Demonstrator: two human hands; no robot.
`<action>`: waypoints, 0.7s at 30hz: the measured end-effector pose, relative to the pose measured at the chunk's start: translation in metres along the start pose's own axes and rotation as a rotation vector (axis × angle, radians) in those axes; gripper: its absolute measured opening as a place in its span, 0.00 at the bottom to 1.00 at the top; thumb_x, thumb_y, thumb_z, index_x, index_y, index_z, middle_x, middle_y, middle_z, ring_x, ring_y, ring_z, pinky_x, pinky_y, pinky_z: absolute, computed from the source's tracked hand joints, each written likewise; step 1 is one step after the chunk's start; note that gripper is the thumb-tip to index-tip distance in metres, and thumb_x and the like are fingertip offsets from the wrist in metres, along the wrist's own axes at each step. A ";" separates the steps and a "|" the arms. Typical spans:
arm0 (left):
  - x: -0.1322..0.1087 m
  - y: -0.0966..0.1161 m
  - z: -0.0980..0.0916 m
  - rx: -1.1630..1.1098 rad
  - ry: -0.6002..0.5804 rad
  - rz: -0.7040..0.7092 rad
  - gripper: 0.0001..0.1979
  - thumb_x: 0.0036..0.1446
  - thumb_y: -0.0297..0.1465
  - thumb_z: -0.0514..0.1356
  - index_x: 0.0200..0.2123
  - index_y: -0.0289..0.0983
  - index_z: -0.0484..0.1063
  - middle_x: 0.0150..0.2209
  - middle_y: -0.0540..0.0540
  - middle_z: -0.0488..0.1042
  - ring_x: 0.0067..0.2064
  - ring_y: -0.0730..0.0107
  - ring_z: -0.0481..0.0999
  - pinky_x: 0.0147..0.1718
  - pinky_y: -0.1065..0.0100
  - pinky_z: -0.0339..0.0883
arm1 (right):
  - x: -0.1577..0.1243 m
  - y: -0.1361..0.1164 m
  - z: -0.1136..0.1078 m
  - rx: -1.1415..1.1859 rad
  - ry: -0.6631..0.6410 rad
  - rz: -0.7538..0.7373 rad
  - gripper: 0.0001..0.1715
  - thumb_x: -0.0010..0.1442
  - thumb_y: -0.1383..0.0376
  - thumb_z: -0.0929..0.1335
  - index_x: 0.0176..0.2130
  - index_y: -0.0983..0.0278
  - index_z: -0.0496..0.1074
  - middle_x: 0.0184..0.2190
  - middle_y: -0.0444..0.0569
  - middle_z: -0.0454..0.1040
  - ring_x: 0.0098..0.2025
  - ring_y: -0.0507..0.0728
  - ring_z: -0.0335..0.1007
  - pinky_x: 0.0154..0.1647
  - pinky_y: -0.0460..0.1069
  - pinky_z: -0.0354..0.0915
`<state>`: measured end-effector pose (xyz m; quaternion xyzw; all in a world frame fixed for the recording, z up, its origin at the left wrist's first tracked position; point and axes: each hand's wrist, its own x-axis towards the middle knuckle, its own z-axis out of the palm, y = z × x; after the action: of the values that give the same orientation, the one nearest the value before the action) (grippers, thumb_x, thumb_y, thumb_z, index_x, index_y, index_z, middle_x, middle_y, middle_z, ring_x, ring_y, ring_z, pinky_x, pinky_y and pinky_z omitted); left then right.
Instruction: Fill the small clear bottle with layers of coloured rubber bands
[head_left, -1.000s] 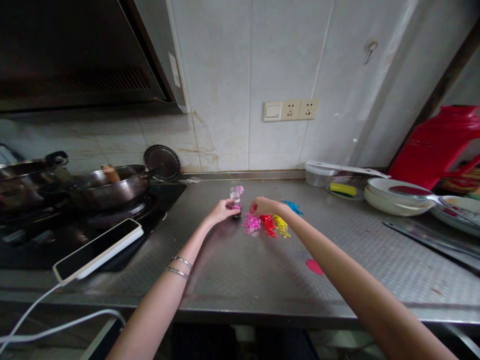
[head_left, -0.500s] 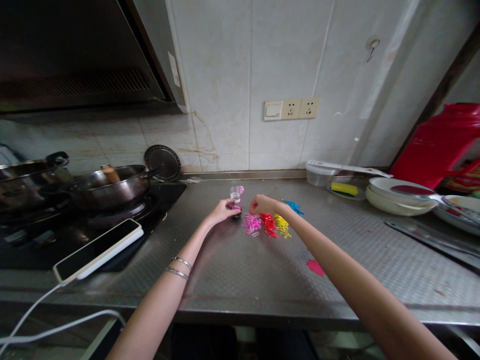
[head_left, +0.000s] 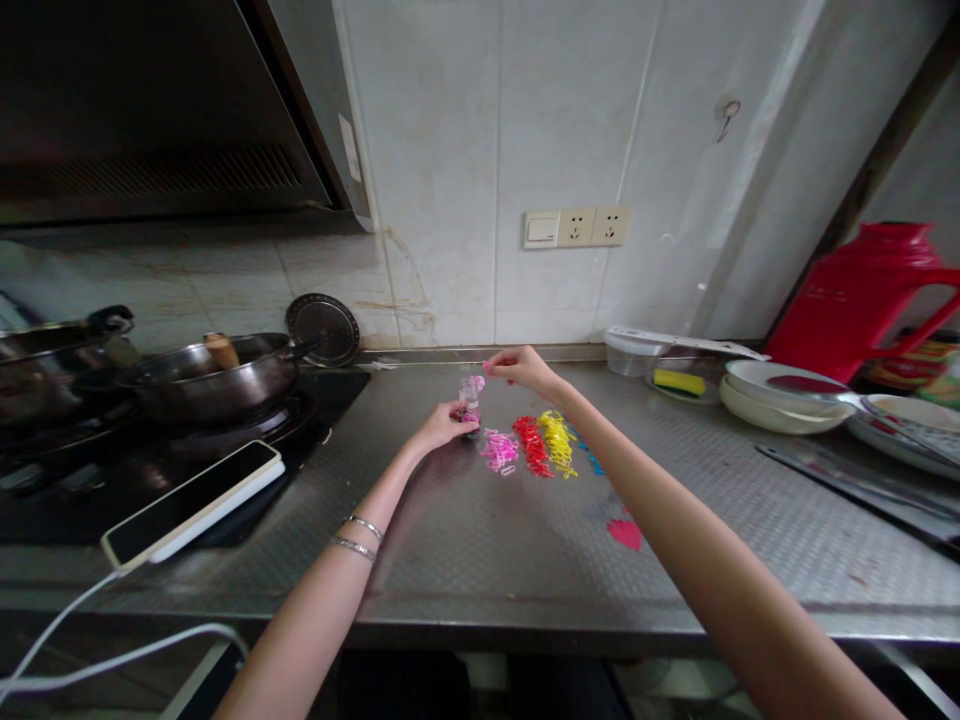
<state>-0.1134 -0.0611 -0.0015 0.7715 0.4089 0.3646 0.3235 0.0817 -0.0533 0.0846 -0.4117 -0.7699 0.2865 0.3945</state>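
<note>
Pink clips (head_left: 499, 452) lie in a loose heap midway across the steel counter (head_left: 450, 560), with a broad stretch of metal between them and the counter's front edge. Red clips (head_left: 532, 445) and yellow clips (head_left: 557, 442) run alongside to the right; blue clips (head_left: 591, 460) show beside the right forearm (head_left: 667, 530). Just left of the pink heap, the left hand (head_left: 439, 427) is closed around a small clear jar (head_left: 470, 392), its fingers clamped low on the side. Farther back, the right hand (head_left: 526, 368) hangs above the counter, fingertips together on a tiny pink piece (head_left: 487, 368) just above and beside the jar's mouth. Metal stretches leftward from the jar to the black stove (head_left: 341, 395); rightward, bowls (head_left: 780, 408) stand well apart from the hands. Behind, the counter's raised back edge meets the tiled wall (head_left: 435, 150).
</note>
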 end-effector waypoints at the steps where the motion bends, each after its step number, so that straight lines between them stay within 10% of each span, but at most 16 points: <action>1: 0.000 0.000 0.000 0.000 -0.002 0.000 0.15 0.44 0.32 0.62 0.37 0.31 0.72 0.35 0.45 0.75 0.36 0.69 0.71 0.41 0.66 0.62 | 0.002 -0.005 0.004 0.031 0.034 -0.003 0.19 0.47 0.60 0.66 0.34 0.71 0.74 0.27 0.50 0.74 0.25 0.48 0.63 0.20 0.41 0.56; 10: 0.000 0.000 -0.001 0.057 0.008 0.000 0.16 0.44 0.32 0.61 0.38 0.32 0.73 0.36 0.45 0.76 0.36 0.68 0.71 0.40 0.67 0.62 | 0.019 -0.006 0.040 0.068 0.038 -0.064 0.17 0.45 0.60 0.67 0.32 0.72 0.74 0.25 0.49 0.74 0.24 0.48 0.64 0.23 0.42 0.58; 21: 0.000 0.000 0.000 0.043 0.002 0.017 0.13 0.43 0.32 0.61 0.34 0.31 0.73 0.32 0.45 0.75 0.34 0.68 0.71 0.39 0.66 0.62 | 0.012 0.004 0.032 -0.130 0.041 -0.072 0.14 0.46 0.61 0.68 0.31 0.69 0.76 0.27 0.48 0.75 0.26 0.49 0.65 0.27 0.43 0.59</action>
<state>-0.1135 -0.0611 -0.0017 0.7813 0.4102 0.3595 0.3032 0.0525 -0.0445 0.0691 -0.4143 -0.7928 0.2132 0.3929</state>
